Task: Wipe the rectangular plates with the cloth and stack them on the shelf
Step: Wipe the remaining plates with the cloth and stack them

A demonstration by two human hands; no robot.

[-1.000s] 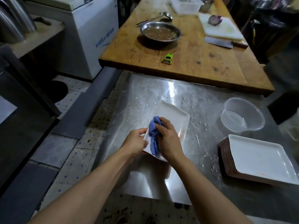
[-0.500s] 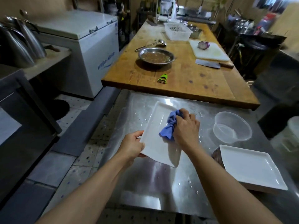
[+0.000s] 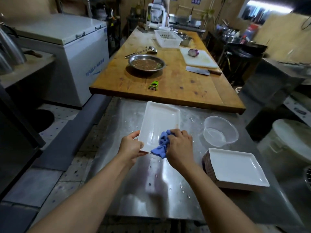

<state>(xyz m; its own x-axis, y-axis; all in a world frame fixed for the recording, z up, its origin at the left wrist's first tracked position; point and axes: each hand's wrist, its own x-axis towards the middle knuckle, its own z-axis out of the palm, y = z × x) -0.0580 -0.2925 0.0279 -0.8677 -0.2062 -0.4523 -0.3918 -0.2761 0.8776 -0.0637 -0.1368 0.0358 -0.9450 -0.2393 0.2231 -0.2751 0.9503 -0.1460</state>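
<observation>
A white rectangular plate (image 3: 158,121) is held tilted above the wet steel table (image 3: 151,190). My left hand (image 3: 130,147) grips its near left corner. My right hand (image 3: 180,146) grips a crumpled blue cloth (image 3: 162,145) and presses it on the plate's near right part. A stack of several white rectangular plates (image 3: 234,167) lies on the table at the right. No shelf can be made out in view.
A clear plastic bowl (image 3: 220,130) stands behind the stack. Beyond the steel table is a wooden table (image 3: 185,88) with a metal dish, green peeler (image 3: 154,85), cleaver, cutting board and white basket. A white chest freezer (image 3: 72,52) stands at the left.
My right hand has drawn the cloth back from the plate's far middle to its near right corner. The view has lifted, showing more of the room.
</observation>
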